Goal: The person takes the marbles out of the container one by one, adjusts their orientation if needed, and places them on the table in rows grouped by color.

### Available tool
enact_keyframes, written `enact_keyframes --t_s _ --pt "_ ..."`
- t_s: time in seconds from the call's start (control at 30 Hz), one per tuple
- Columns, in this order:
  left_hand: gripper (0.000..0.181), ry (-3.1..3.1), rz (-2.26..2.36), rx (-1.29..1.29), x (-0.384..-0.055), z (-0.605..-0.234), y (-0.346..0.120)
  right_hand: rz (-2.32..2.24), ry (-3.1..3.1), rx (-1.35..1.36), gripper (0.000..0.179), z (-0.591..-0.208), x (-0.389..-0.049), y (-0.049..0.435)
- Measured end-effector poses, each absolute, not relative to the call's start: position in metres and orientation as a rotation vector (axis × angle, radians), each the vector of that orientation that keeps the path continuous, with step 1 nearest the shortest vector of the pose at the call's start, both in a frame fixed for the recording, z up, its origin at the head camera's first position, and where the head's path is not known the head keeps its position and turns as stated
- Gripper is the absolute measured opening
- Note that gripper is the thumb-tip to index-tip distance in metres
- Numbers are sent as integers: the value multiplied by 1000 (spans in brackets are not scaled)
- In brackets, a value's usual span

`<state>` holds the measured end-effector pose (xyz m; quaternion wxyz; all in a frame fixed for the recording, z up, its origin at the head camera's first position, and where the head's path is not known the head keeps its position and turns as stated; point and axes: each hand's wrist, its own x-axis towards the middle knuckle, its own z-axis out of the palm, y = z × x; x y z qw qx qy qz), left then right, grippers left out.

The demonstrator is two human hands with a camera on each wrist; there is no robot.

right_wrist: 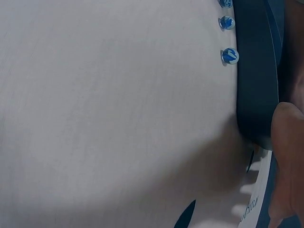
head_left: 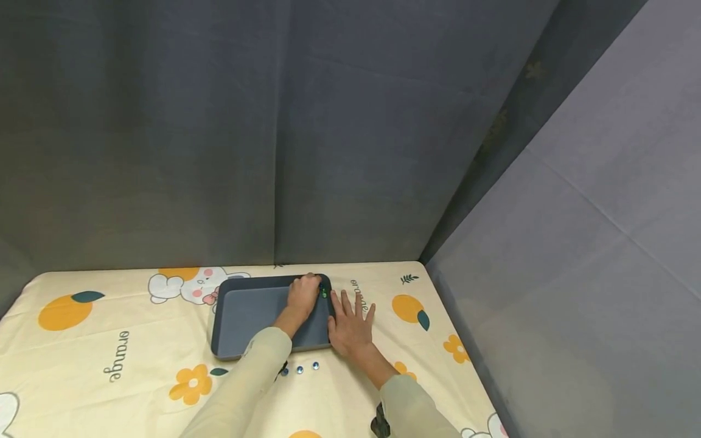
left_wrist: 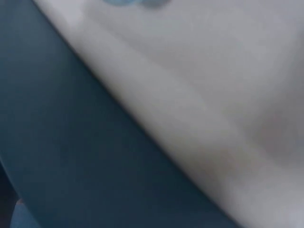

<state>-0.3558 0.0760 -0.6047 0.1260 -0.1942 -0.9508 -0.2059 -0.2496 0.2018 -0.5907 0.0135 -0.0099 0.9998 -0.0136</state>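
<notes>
A dark grey rectangular tray (head_left: pixel 246 310) lies on the patterned cloth. My left hand (head_left: pixel 303 298) reaches into its far right corner, fingers curled downward; the fingertips are hidden, and I cannot tell whether they hold anything. Small green marbles (head_left: pixel 324 293) sit in that corner, right beside the left hand. At the tray's right side my right hand (head_left: pixel 350 325) lies with fingers spread and the thumb at the rim. Three clear marbles with blue swirls (right_wrist: pixel 230 56) line up on the cloth along the near side of the tray.
The cream tablecloth (head_left: pixel 148 353) carries printed oranges, flowers and rabbits. Behind the table hangs a dark grey curtain (head_left: pixel 219 152), and a lighter grey panel (head_left: pixel 575 274) slopes along the right edge.
</notes>
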Motion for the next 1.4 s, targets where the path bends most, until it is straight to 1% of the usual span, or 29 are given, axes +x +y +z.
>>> enact_keyframes --t_s 0.27,0.57,0.77,1.07,1.4 --pt "8 -2746 -610 -571 -356 -603 74 -57 3115 -39 59 -588 -250 198" --pt "15 -2688 -761 -539 -353 -610 67 -35 3119 -50 60 -593 -254 201" --pt "20 -2652 -968 -581 -351 -602 63 -58 3105 -52 61 -594 -257 206" --pt "15 -2529 -1317 -607 -345 -588 57 -60 3102 -36 60 -596 -261 208" --pt "13 -2447 -1486 -641 -324 -579 30 -61 3123 -33 60 -597 -266 209"
